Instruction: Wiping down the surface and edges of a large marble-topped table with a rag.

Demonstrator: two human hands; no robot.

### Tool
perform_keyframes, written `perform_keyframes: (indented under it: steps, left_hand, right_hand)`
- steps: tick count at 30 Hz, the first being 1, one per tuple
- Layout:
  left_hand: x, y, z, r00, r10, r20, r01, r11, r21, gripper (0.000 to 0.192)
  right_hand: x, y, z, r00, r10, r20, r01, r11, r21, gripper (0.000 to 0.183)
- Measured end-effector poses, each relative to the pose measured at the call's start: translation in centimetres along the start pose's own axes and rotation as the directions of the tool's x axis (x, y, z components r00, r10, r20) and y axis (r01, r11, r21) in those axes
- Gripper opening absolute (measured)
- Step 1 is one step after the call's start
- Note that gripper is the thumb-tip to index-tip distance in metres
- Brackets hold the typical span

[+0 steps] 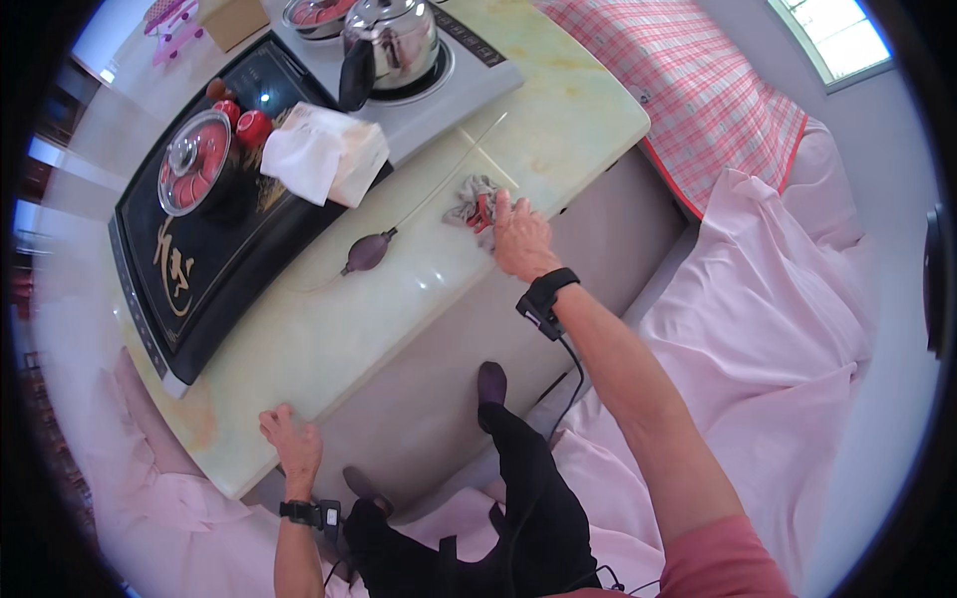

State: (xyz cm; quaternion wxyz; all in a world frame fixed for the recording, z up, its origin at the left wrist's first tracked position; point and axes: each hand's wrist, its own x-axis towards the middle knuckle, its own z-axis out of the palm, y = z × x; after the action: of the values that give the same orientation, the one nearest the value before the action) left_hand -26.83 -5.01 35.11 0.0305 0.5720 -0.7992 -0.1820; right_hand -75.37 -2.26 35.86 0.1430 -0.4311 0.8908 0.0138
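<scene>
My right hand (pixel 523 235) presses on a crumpled grey cloth with red parts (pixel 476 203) near the front edge of the marble-patterned table (pixel 374 321); its fingertips rest on the cloth, and the palm side is hidden. My left hand (pixel 293 445) is at the table's near left edge, fingers bent and apart, with nothing seen in it. Left of the cloth lies a dark rubber squeeze bulb (pixel 368 252) with thin tubing at both ends.
A black tea tray (pixel 247 276) holds a glass-lidded pot (pixel 196 164), red cups (pixel 254 128) and a tissue pack (pixel 359 161). Behind, a steel kettle (pixel 400 48) stands on a hotplate. Pink cloth (pixel 748 336) covers the seating at right. A cable hangs from my right wristband.
</scene>
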Motion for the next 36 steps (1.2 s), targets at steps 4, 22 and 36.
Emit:
perform_keyframes:
  steps: [4, 22, 36]
  left_hand:
    - [0.5, 0.0, 0.5, 0.998, -0.059, -0.02, 0.059, 0.998, 0.025, 0.04]
    - [8.6, 13.1, -0.7, 0.971, 0.23, 0.06, -0.215, 0.958, -0.19, 0.054]
    - [18.9, 18.0, 1.4, 0.957, 0.288, 0.032, -0.287, 0.957, -0.051, 0.048]
  right_hand:
    - [-0.1, 0.6, -0.7, 0.999, -0.046, 0.026, 0.043, 0.996, 0.08, 0.062]
    - [3.1, 2.1, -1.8, 0.998, -0.065, -0.008, 0.058, 0.808, 0.586, 0.06]
    - [7.0, -6.7, -1.8, 0.99, -0.063, -0.124, 0.118, 0.855, 0.504, 0.073]
